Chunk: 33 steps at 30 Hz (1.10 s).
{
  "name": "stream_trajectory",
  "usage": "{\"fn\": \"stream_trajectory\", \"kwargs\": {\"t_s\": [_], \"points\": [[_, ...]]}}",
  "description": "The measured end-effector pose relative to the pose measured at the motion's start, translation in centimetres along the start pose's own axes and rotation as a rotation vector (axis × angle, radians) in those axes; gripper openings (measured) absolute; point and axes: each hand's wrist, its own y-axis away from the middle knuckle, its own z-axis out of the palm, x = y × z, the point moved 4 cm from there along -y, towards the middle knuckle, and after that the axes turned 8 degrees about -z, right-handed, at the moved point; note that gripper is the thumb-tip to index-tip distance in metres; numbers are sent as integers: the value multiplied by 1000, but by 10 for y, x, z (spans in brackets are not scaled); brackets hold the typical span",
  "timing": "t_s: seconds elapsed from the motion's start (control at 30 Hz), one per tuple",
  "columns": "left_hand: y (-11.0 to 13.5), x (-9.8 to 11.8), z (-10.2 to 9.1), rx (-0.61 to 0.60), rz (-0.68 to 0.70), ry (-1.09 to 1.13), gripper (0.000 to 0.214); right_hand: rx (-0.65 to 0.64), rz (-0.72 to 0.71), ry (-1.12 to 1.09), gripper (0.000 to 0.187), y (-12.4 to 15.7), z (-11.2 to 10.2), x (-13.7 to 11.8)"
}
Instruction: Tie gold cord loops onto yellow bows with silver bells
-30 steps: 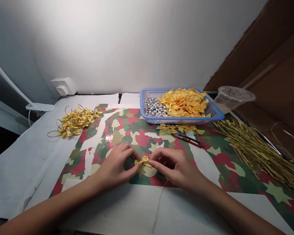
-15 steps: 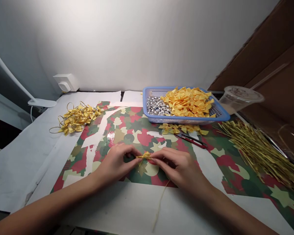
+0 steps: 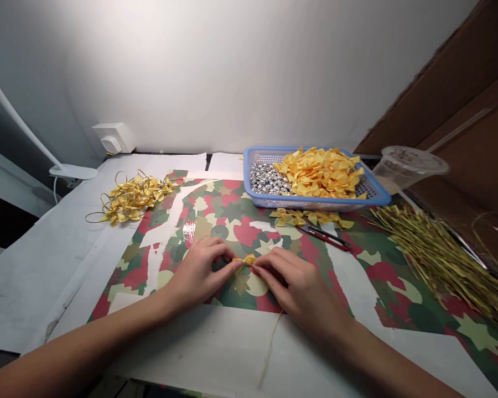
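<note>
Between my fingertips is a small yellow ribbon bow (image 3: 247, 260), held just above the patterned sheet. My left hand (image 3: 203, 271) pinches its left side with thumb and forefinger. On the opposite side, my right hand (image 3: 296, 282) pinches the bow's right end. A thin pale cord (image 3: 269, 351) trails from under my right hand down over the white paper. Several loose yellow bows (image 3: 302, 216) lie beyond my hands, beside small dark-red scissors or snips (image 3: 326, 237).
A blue basket (image 3: 315, 203) holds silver beads (image 3: 269, 179) and yellow bows (image 3: 321, 174). Finished-looking bows with loops (image 3: 135, 199) are heaped at left. Gold-green cords (image 3: 444, 260) lie at right, near a clear plastic cup (image 3: 406, 166). A white lamp base (image 3: 72, 172) stands back left.
Both hands stay pinched on the bow, shifting only slightly. The bow's loops sit a little differently between the fingertips. The view has moved a touch.
</note>
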Motion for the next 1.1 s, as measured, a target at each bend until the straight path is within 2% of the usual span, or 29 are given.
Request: {"fn": "stream_trajectory", "kwargs": {"t_s": [0.67, 0.8, 1.1], "points": [[-1, 0, 3, 3, -18, -5, 17, 9, 53, -60, 18, 0, 9, 1], [2, 3, 4, 59, 70, -77, 16, -8, 57, -51, 19, -3, 8, -3], [11, 16, 8, 259, 346, -399, 18, -53, 66, -13, 21, -7, 9, -5]]}}
